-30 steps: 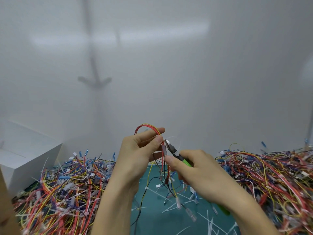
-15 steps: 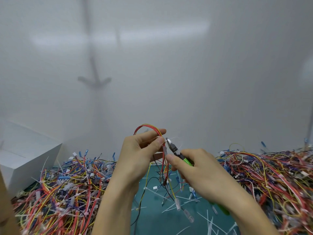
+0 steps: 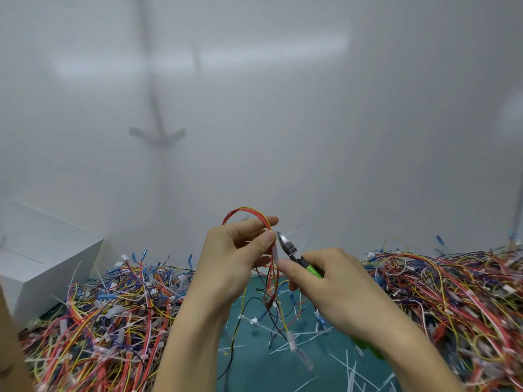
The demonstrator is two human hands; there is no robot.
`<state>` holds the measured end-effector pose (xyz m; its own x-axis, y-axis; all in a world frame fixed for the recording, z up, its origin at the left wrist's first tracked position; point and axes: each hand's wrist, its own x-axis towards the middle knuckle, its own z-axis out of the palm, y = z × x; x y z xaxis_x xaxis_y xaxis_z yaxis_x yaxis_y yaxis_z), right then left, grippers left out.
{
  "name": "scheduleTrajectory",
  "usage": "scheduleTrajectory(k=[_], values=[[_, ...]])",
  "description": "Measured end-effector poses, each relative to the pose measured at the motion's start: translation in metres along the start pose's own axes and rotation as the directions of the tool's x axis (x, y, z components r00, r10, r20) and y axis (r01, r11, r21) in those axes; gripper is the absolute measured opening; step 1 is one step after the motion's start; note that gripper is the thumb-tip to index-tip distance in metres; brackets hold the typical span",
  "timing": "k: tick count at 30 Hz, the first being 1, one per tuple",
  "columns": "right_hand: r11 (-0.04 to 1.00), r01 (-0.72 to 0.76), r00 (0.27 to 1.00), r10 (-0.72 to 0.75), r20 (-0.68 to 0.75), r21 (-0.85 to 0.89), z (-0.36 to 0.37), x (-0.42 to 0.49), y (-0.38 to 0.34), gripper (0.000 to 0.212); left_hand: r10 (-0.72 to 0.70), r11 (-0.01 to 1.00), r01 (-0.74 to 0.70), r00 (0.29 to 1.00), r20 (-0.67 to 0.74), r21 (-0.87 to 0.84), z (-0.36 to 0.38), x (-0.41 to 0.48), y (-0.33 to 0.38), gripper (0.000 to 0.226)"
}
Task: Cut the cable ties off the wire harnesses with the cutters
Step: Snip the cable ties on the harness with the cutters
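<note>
My left hand (image 3: 232, 261) pinches a wire harness (image 3: 245, 214) of red and yellow wires between thumb and forefinger, its loop arching above the fingers and its ends hanging down toward the mat. My right hand (image 3: 336, 287) grips the green-handled cutters (image 3: 294, 254). The metal jaws point up and left, right beside my left thumb. A thin white cable tie (image 3: 295, 239) loops out just behind the jaws. Whether the jaws touch the tie is hard to tell.
Large heaps of coloured wire harnesses lie at the left (image 3: 107, 312) and right (image 3: 447, 290). Between them is a teal mat (image 3: 254, 363) strewn with cut white ties. A white box (image 3: 36, 258) stands at the far left, a white wall behind.
Both hands have stayed almost in place. The cutter jaws have edged slightly closer to my left thumb and the tie.
</note>
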<state>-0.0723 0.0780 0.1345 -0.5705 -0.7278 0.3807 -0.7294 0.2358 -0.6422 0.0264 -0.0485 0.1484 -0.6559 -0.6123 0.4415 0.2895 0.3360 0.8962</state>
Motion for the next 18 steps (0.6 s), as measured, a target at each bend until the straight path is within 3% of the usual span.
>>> scheduleTrajectory(k=[18], values=[[1.0,-0.016,1.0,0.016,0.004,0.001,-0.0012,0.0005,0.0002,0.046,0.016,1.0,-0.016,1.0,0.008,0.018,0.0017,-0.0004,0.0007,0.024]])
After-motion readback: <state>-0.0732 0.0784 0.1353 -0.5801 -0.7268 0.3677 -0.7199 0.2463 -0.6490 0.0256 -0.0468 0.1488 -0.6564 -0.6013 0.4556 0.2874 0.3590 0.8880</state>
